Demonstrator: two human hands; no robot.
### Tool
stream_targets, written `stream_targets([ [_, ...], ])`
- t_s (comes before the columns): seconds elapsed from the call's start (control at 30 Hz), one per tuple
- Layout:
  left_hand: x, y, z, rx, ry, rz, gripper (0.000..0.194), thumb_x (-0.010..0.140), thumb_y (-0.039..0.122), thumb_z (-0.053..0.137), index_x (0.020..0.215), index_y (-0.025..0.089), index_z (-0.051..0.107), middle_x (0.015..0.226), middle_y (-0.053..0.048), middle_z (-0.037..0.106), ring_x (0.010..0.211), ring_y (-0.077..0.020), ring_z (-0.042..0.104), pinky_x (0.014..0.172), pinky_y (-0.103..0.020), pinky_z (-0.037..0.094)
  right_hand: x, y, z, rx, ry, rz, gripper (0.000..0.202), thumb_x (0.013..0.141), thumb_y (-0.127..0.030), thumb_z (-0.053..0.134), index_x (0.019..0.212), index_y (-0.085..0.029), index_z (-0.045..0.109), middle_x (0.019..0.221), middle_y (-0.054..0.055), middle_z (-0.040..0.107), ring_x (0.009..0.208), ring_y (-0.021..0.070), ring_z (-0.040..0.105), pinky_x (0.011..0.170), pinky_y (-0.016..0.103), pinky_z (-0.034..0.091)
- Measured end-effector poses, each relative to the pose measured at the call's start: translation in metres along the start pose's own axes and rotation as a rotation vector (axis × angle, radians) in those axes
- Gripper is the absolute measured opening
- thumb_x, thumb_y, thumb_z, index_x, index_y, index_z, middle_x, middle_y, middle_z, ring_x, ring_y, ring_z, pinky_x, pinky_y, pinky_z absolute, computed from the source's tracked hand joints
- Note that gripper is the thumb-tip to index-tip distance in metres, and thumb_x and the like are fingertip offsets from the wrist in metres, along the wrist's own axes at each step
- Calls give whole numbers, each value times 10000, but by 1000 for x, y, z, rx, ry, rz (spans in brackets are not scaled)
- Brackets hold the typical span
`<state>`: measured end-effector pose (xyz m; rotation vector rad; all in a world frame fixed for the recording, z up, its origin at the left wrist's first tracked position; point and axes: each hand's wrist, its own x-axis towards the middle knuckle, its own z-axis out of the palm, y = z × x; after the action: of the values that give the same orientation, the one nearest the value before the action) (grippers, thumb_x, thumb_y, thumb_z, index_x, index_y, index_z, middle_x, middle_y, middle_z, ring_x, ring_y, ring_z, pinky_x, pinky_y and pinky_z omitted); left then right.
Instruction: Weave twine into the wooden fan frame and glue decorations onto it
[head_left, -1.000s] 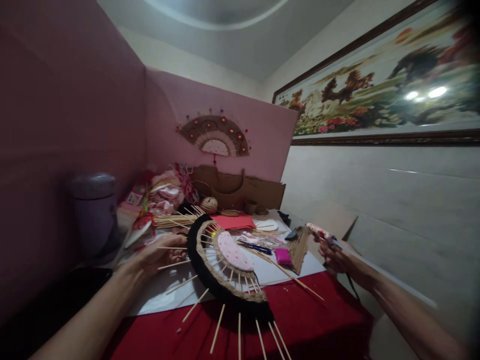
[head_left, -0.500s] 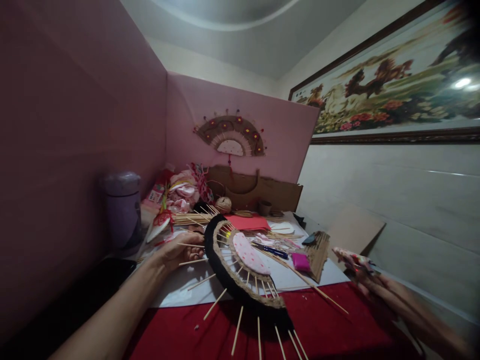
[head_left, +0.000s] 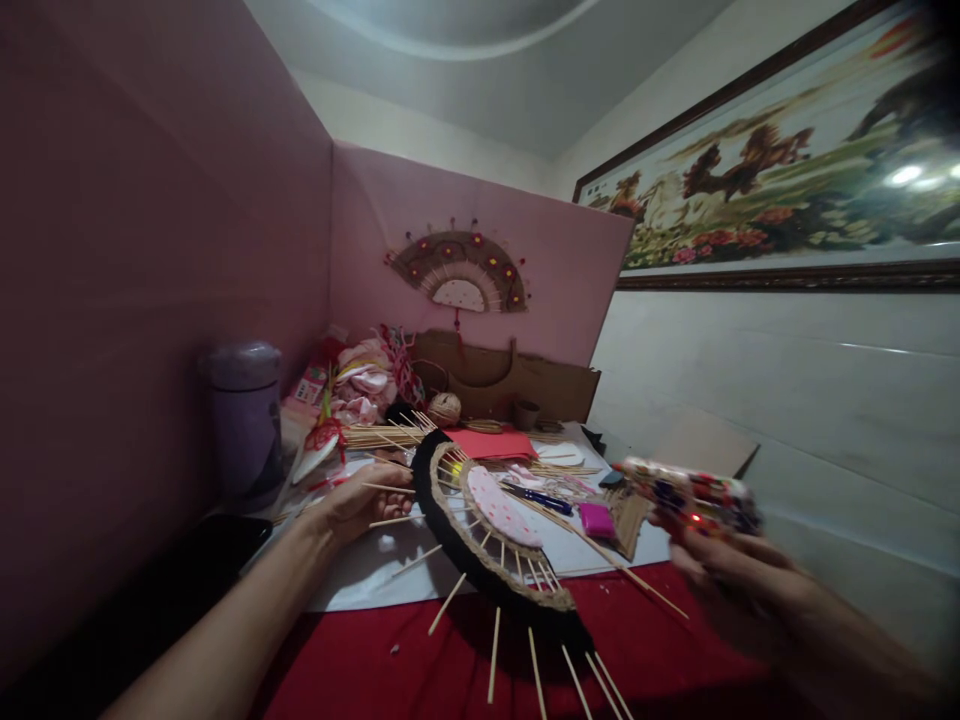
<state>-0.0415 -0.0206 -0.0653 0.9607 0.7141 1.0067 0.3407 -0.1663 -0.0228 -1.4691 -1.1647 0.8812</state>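
Note:
My left hand point(head_left: 369, 503) is closed on the upper left part of a half-ring fan frame point(head_left: 469, 560), covered in black and tan, with thin wooden sticks poking out past its outer edge. A pale pink dotted half-round piece point(head_left: 501, 508) fills the fan's inner side. At the right, my right hand point(head_left: 724, 560) grips a patterned glue gun point(head_left: 694, 492) with a small red light; it is blurred by motion and points left, apart from the fan.
Behind the fan are a red sheet point(head_left: 491, 443), a ball of twine point(head_left: 444, 408) and bundled sticks. A magenta packet point(head_left: 598, 521) lies beside corrugated cardboard point(head_left: 628, 515). A purple container point(head_left: 246, 425) stands left. A decorated fan point(head_left: 465, 270) hangs on the pink panel.
My right hand has brought the glue gun up and left, into fuller view. The fan in my left hand has shifted slightly right.

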Motion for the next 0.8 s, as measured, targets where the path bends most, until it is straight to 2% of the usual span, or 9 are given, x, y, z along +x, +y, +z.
stream_targets([
  [0.07,0,0,2,-14,3,13,72,682,84,666,752,96,655,663,-57,652,528,-103,585,508,-189,471,6,-33,40,39,-213,54,341,625,-466,734,584,-198,528,415,-41,379,350,82,347,324,209,244],
  [0.1,1,0,3,-21,3,13,66,676,75,664,739,93,653,660,-60,653,528,-105,587,506,-190,467,10,-45,57,36,-304,2,363,672,-444,715,548,-181,497,398,-52,347,355,59,311,342,197,224],
  [0.17,2,-1,4,-35,-3,5,72,667,64,663,732,93,651,666,-61,659,534,-108,592,516,-193,468,20,-62,85,7,-470,-20,362,730,-414,667,542,-161,487,402,-48,374,362,43,305,357,183,202],
  [0.3,5,-5,1,-62,3,-26,78,672,89,672,739,112,640,682,-48,660,550,-104,593,556,-202,483,40,-73,124,-32,-666,-13,230,721,-350,629,678,-128,588,439,-35,470,352,49,354,331,169,201],
  [0.4,5,-7,1,-71,7,-38,56,694,123,657,745,115,635,688,-50,659,569,-109,596,595,-218,491,47,-77,147,-72,-744,-15,211,696,-330,628,729,-124,598,518,-17,542,389,57,437,326,154,235],
  [0.5,2,-4,5,-80,43,-41,38,708,133,629,740,117,640,704,-63,668,606,-125,609,646,-244,499,47,-81,164,-74,-753,-13,241,645,-344,664,730,-141,565,571,-14,564,442,80,512,321,148,241],
  [0.6,0,-1,11,-114,73,-42,38,713,148,629,732,122,648,722,-68,677,624,-136,614,667,-258,503,46,-79,172,-77,-765,-11,291,627,-383,693,711,-154,532,561,-25,554,431,79,504,325,151,240],
  [0.8,1,-1,22,-177,126,-55,81,725,156,634,787,118,671,719,-59,679,602,-138,622,637,-247,509,61,-42,163,-53,-812,37,292,749,-423,625,817,-145,568,576,10,631,429,78,487,380,162,271],
])
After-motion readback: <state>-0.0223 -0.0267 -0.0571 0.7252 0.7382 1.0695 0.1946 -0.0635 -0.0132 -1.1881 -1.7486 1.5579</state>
